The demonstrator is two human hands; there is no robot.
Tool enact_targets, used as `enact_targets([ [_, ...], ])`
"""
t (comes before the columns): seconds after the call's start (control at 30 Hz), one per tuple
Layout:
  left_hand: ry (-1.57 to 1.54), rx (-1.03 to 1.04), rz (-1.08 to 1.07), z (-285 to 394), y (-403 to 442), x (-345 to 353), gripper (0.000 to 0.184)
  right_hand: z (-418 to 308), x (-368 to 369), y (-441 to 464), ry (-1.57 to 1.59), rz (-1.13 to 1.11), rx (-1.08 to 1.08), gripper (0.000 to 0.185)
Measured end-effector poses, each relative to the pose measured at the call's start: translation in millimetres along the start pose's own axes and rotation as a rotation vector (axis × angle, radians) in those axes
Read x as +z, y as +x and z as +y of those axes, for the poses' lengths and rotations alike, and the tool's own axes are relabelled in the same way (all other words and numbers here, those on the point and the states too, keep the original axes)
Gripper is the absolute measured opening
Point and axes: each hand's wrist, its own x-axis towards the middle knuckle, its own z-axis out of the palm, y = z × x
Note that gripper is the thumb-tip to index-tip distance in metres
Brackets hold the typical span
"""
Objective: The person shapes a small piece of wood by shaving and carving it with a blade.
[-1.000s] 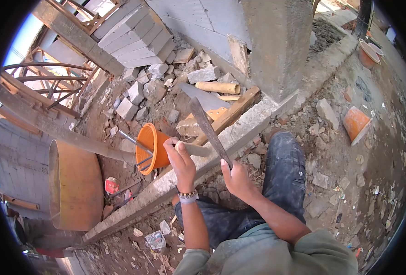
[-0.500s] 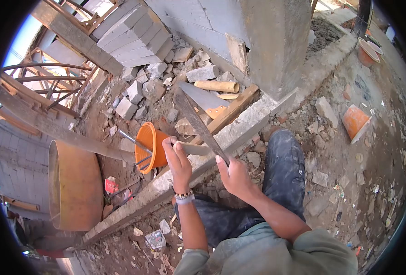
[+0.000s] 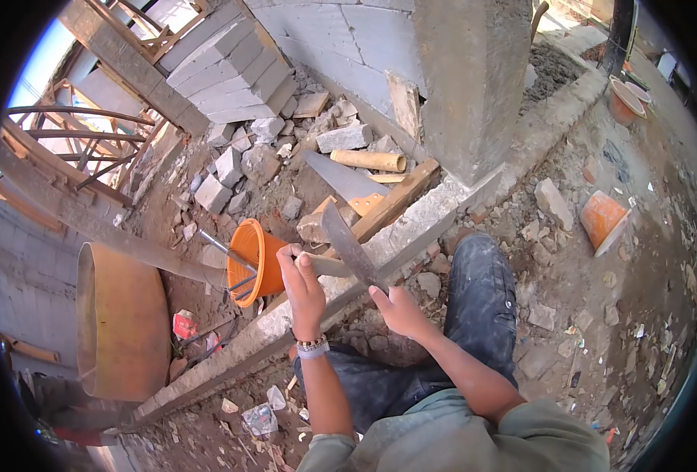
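Note:
My right hand (image 3: 400, 310) is closed round the lower end of a machete (image 3: 347, 244), whose broad dark blade slants up and to the left. In my left hand (image 3: 304, 293), fingers and thumb grip a short flat piece of wood (image 3: 329, 266). The wood's far end meets the blade or lies just behind it; I cannot tell whether they touch. An orange bucket (image 3: 270, 266) with metal tools in it stands left of my left hand. Beyond the blade, a handsaw (image 3: 339, 175) rests on the rubble beside a wooden beam (image 3: 405, 193).
A low concrete ledge (image 3: 285, 321) runs diagonally under my hands to a concrete pillar (image 3: 470, 86). Behind lie broken blocks (image 3: 213, 193) and a bamboo piece (image 3: 369, 160). At right an orange-and-white bucket (image 3: 602, 220) lies tipped. A curved yellowish sheet (image 3: 124, 322) stands left.
The machete's blade has swung lower and looks shorter, with its tip now nearer the wood. My right hand has shifted slightly right and down. The left hand keeps its grip on the wood.

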Motion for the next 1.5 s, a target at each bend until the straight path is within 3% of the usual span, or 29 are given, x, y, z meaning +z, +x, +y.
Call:
enact_targets([
  [0.03, -0.008, 0.008, 0.001, -1, 1, 0, 0.035, -3, -3, 2, 0.077, -0.057, 0.058, 0.044],
  [0.13, -0.016, 0.004, -0.006, 1, 0, -2, 0.035, -32, -11, -9, 0.162, 0.248, -0.256, 0.044],
  [0.23, 0.007, -0.02, -0.017, 8, -1, -2, 0.035, -61, -21, -20, 0.196, 0.324, -0.339, 0.04],
  [0.33, 0.026, -0.003, -0.021, 5, -2, 0, 0.036, -53, -17, -23, 0.121, 0.221, -0.266, 0.041],
  [0.43, -0.014, 0.039, 0.009, 8, 0, 3, 0.036, 3, 16, -8, -0.257, 0.112, -0.069, 0.043],
  [0.53, -0.03, 0.053, 0.002, 6, 1, 2, 0.037, 13, 20, -3, -0.231, 0.137, -0.108, 0.045],
  [0.63, -0.021, -0.014, -0.005, 10, -1, -3, 0.037, 7, 7, 2, -0.064, -0.006, -0.054, 0.045],
  [0.73, -0.028, 0.062, 0.022, 0, 0, 1, 0.036, -21, -7, -10, 0.051, 0.026, -0.091, 0.045],
  [0.83, 0.0, 0.031, 0.008, 8, -1, 0, 0.036, -55, -16, -23, 0.158, 0.206, -0.316, 0.043],
  [0.93, -0.012, 0.036, -0.008, 7, 0, 1, 0.036, -65, -17, -26, 0.12, 0.217, -0.281, 0.041],
  [1.13, -0.013, 0.063, -0.011, 4, 2, 2, 0.036, 11, 15, 1, -0.273, 0.161, -0.13, 0.045],
  [1.23, -0.014, 0.051, 0.006, 3, -2, 3, 0.036, 17, 8, 14, -0.063, 0.018, -0.103, 0.047],
  [1.33, -0.05, 0.051, 0.011, 6, -1, 3, 0.037, -9, -3, 2, 0.275, 0.069, 0.01, 0.046],
  [1.5, -0.02, 0.011, -0.018, 7, 0, 2, 0.036, -53, -27, -14, 0.165, 0.212, -0.251, 0.042],
])
